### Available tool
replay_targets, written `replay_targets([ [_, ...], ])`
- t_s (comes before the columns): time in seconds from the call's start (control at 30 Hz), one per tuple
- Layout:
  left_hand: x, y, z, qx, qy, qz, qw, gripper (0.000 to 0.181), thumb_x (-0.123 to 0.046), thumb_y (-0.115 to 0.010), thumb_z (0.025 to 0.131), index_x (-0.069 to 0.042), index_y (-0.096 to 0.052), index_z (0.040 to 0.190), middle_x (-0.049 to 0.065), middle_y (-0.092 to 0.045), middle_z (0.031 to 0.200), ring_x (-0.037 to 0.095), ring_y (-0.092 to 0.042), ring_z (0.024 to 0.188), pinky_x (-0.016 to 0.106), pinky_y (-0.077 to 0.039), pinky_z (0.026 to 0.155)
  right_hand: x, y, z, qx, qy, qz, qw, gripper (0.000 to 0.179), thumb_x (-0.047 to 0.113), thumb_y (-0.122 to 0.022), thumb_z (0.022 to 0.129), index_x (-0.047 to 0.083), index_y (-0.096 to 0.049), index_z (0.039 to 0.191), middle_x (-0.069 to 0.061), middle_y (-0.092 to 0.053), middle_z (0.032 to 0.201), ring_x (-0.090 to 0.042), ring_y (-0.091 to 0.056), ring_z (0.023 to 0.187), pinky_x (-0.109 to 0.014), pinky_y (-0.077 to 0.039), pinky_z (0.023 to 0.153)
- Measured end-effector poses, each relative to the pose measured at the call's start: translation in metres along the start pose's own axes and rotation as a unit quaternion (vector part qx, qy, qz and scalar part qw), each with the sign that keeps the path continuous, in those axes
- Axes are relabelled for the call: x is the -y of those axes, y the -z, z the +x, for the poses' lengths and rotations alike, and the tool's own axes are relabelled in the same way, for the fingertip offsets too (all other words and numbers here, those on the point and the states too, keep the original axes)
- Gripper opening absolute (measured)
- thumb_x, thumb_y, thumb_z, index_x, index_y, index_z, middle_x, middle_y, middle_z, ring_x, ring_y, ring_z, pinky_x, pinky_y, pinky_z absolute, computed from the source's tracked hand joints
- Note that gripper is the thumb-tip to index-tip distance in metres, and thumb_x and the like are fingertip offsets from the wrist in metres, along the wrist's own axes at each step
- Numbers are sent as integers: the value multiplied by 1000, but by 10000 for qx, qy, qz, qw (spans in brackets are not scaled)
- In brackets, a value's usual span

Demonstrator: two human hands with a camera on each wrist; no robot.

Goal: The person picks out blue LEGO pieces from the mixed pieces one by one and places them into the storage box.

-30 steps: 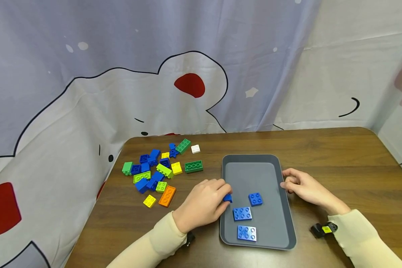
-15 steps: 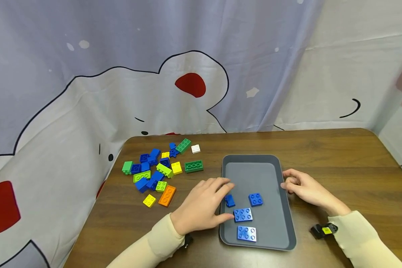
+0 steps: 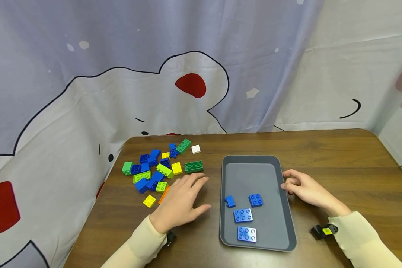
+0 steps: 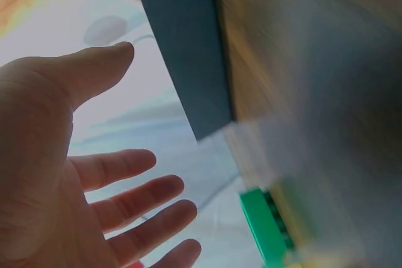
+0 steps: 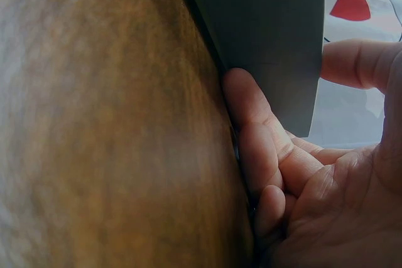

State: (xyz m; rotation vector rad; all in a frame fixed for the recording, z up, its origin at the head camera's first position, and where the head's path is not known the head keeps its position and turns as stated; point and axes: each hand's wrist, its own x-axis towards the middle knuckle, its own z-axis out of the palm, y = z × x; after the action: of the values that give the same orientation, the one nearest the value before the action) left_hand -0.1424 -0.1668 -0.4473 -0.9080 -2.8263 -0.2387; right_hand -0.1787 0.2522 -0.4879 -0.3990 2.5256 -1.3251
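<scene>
Bricks [image 3: 165,171] in blue, green, lime and yellow lie scattered at left on a wood-grain table [image 3: 321,149], where we see a person's left hand [image 3: 175,204] between them and a gray tray [image 3: 251,173]. Its fingers and thumb are spread apart, holding nothing, and it partly hides an orange brick [image 3: 164,194]. At the tray's right wall, we find the right hand [image 3: 306,188] gripping the edge, thumb at the rim and fingers curled against the outside. Inside, we count two six-stud blue bricks [image 3: 242,215], a four-stud blue brick [image 3: 255,200] and a smaller blue piece [image 3: 230,201] near the left wall. A dark green brick [image 3: 194,166] lies just beyond the left fingertips; a printed curtain [image 3: 271,74] hangs behind.
</scene>
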Motion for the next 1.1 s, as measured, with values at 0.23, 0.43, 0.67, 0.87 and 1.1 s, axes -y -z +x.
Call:
replay_targets([
  [0.23,27,-1,-14,-90,315,217,9992,74,-54,-79,85,-16,-57,145,6,-59,144,27,-60,127,48,-53,104,-1,0,-1,30,55,37,10000,45,18,-64,101,-8,-51,136,0,-60,73,-10,-54,66,-25,-38,63],
  [0.43,48,1,-25,-174,592,430,9972,66,-49,-80,86,-13,-62,138,9,-62,139,31,-61,124,51,-54,100,0,1,0,0,43,39,10000,45,18,-64,101,-7,-51,135,0,-59,72,-11,-53,65,-25,-38,63],
  [0.67,70,4,-37,-138,989,684,9926,58,-41,-82,87,-11,-65,133,13,-64,136,35,-62,122,55,-54,100,-1,0,0,-7,15,36,10000,46,19,-64,100,-7,-51,136,0,-59,73,-10,-53,66,-25,-38,63],
  [0.87,87,6,-46,-95,1239,816,9889,52,-27,-81,88,-8,-65,133,16,-63,135,38,-62,123,58,-51,102,-2,0,-1,-14,28,46,10000,46,18,-64,100,-7,-51,136,0,-59,73,-10,-54,67,-25,-38,63],
  [1.1,102,7,-54,-11,1289,853,9880,47,-12,-83,83,-6,-69,128,17,-67,129,39,-66,117,60,-54,95,-1,0,-1,-18,45,79,10000,46,18,-64,100,-8,-51,136,0,-58,73,-9,-52,66,-25,-38,63],
])
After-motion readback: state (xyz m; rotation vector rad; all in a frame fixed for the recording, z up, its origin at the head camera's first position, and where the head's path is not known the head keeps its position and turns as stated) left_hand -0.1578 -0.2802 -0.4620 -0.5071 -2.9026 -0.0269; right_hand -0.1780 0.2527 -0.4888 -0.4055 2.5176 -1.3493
